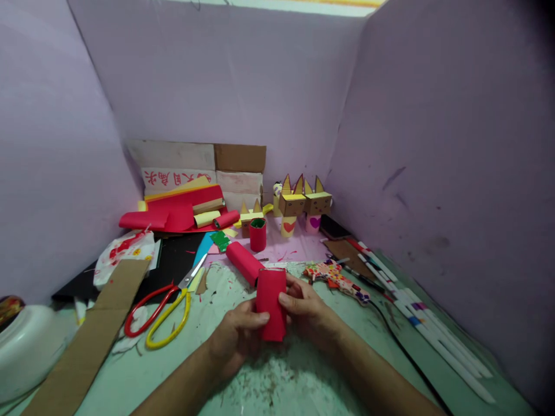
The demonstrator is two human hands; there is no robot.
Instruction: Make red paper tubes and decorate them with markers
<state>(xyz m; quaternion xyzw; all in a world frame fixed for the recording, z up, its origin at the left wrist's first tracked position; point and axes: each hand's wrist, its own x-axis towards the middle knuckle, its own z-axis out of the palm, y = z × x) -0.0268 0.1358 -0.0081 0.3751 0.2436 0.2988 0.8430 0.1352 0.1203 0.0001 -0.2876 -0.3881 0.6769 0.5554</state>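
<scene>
Between my two hands a red paper tube [272, 297] is held upright over the green tabletop. My left hand [236, 335] grips its lower left side, thumb across the front. On the upper right side my right hand [306, 306] closes round it, thumb pressed to the paper. Just behind lies another red tube [243, 263], tilted on its side. A short red cup-like roll [258, 235] with a green inside stands farther back. Near it are cardboard cat-eared figures [292, 206] on paper tubes with hearts.
Scissors [180, 289] with red and yellow handles lie at left by a cardboard strip [93, 335]. A floral-patterned glue gun [338, 280] with a black cord and several marker pens [433, 329] lie at right. Red paper [182, 214] is piled at the back left. Purple walls enclose three sides.
</scene>
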